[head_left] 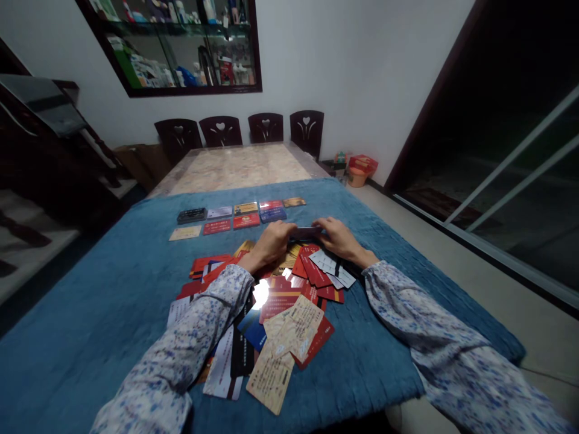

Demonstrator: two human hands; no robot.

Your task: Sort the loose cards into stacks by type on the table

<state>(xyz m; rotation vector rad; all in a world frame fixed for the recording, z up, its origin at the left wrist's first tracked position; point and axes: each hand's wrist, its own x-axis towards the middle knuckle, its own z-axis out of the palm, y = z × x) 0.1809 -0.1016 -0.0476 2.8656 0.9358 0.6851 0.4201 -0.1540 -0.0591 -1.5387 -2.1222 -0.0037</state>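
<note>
Between my left hand [274, 242] and my right hand [335, 237] is a small stack of cards [306, 232], seen almost edge-on above the cloth. The fingers of both hands are closed on its two ends. Just below my hands spreads a loose pile of cards: red ones [281, 298], cream patterned ones [298, 325], a black one [242, 349] and white ones [333, 266]. My left forearm covers part of this pile. Beyond my hands lie sorted cards in two rows, among them a red stack [246, 221], a blue stack [273, 214] and a black stack [192, 215].
A blue cloth [113, 289] covers the near part of the long table, whose marble-patterned top [239, 161] shows beyond. Several dark chairs [266, 128] stand at the far end. An orange bucket [357, 176] is on the floor to the right, near a dark doorway.
</note>
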